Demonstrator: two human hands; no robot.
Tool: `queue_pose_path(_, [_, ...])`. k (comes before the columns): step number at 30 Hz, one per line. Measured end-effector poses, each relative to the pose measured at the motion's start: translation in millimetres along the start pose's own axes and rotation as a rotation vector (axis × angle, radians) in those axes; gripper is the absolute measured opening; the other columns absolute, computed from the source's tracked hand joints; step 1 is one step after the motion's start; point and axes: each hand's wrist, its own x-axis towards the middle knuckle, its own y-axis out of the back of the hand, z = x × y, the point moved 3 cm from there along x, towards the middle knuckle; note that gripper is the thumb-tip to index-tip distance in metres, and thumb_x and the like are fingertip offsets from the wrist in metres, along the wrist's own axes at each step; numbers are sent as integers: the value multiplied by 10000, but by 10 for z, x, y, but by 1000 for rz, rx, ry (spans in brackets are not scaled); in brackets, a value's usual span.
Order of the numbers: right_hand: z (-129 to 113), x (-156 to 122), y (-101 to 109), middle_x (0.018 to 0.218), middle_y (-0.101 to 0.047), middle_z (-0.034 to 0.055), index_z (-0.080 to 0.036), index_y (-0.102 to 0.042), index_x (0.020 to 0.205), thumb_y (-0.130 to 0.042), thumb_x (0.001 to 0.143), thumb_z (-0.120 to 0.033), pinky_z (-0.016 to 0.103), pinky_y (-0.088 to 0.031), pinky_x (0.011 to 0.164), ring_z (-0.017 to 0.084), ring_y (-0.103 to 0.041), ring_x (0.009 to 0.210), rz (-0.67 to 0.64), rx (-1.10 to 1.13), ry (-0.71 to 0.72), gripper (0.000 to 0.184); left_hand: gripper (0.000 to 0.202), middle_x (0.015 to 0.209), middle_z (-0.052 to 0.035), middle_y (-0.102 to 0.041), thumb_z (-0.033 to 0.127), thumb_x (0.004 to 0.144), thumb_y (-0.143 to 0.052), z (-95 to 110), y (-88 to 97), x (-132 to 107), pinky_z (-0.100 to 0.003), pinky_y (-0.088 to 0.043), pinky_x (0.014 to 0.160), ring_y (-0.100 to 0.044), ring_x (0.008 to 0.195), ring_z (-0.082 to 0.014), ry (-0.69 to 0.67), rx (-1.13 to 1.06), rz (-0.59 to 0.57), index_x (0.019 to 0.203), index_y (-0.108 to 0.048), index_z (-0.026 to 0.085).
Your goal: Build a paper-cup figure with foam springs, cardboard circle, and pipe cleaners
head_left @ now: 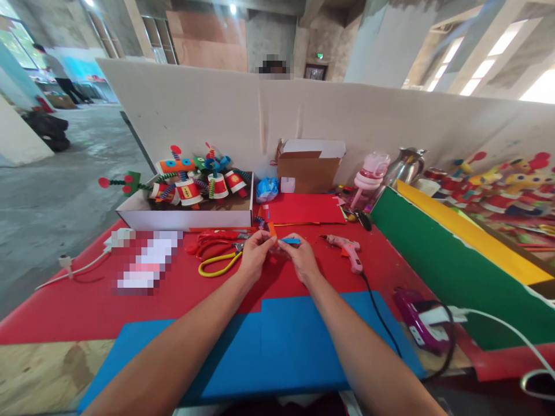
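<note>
Above the red tabletop, my two hands meet near the middle, fingertips close together. My left hand (256, 252) is closed in a pinch on a narrow orange paper strip (272, 230), which sticks up from the fingers. Pinched in my right hand (300, 254) is a blue paper strip (290, 241) pointing to the right. Whether the two strips touch is hidden by the fingers. Yellow-handled scissors (217, 267) and red-handled pliers (208, 245) lie just left of my left hand. A pink glue gun (349, 248) rests to the right of my right hand.
A white box (186, 219) of paper-cup figures stands back left. Red paper sheets (299, 209) lie behind my hands, before a cardboard box (310, 167). A green-sided box (425, 283) borders the right, near a purple power strip (420, 320). Blue sheets (299, 341) cover the front.
</note>
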Motion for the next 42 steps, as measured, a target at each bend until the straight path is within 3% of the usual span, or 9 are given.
queue_pose_path(9, [-31, -3, -34, 613, -662, -38, -222, -608, 722, -824, 510, -402, 331, -539, 638, 171, -645, 586, -20, 25, -46, 352, 358, 564, 60, -560, 389, 530, -792, -4, 26, 10, -208, -411, 501, -512, 482, -76, 3, 18, 24, 687, -546, 181])
queue_pose_path(21, [52, 12, -23, 645, -698, 12, -203, -629, 643, -830, 513, -409, 346, -537, 665, 212, -679, 659, -32, -26, -49, 316, 354, 555, 59, -562, 406, 565, -764, -10, -6, -7, -227, -444, 482, -535, 454, -90, 11, 26, 12, 704, -519, 191])
queue_pose_path(32, [7, 36, -22, 553, -653, -6, -208, -608, 587, -795, 533, -403, 333, -508, 617, 215, -659, 626, 44, -4, 6, 276, 351, 623, 5, -620, 409, 592, -795, -76, 11, -5, -205, -432, 481, -526, 502, -80, 74, 50, -67, 739, -619, 143])
queue_pose_path(37, [12, 34, -11, 567, -638, -19, -209, -614, 617, -799, 540, -387, 306, -475, 600, 175, -615, 579, 54, -32, 15, 268, 341, 578, 13, -598, 416, 594, -794, -84, 38, 4, -207, -427, 451, -512, 482, -89, 64, 102, -42, 693, -603, 152])
queue_pose_path(42, [28, 22, 5, 535, -590, -63, -201, -657, 695, -820, 492, -368, 267, -444, 591, 121, -536, 528, 147, 32, 23, 309, 338, 572, 16, -582, 406, 584, -804, -80, 27, -14, -197, -409, 443, -492, 485, -83, 55, 126, -48, 685, -614, 145])
